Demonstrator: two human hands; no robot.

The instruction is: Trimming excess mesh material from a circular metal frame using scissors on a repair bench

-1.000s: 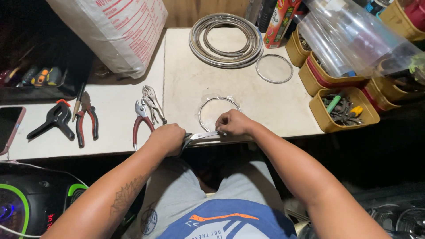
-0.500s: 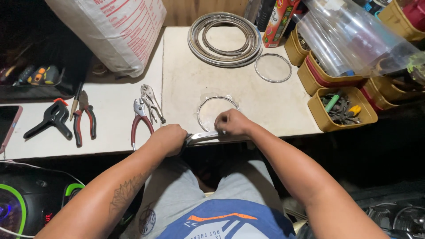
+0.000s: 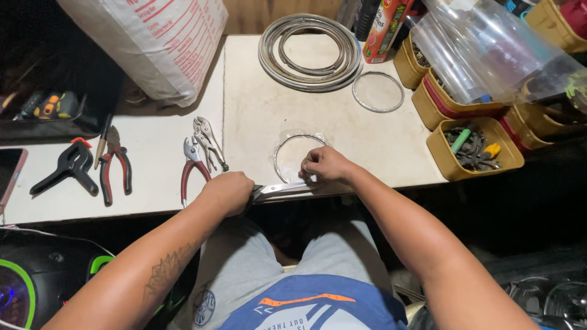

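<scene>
Left hand (image 3: 227,192): fist closed around the handle of a metal tool (image 3: 284,189) at the table (image 3: 257,122) edge. Right hand (image 3: 324,165): fingers pinching a wire ring (image 3: 287,146) lying flat, touching the tool's blade. Beside the left hand: red pliers (image 3: 189,168), locking pliers (image 3: 208,140). Farther back: coiled wire (image 3: 309,52).

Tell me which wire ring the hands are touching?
The thin ring at the table's near edge, under the right hand. The ring by the yellow boxes and the big coil lie farther back, untouched.
</scene>
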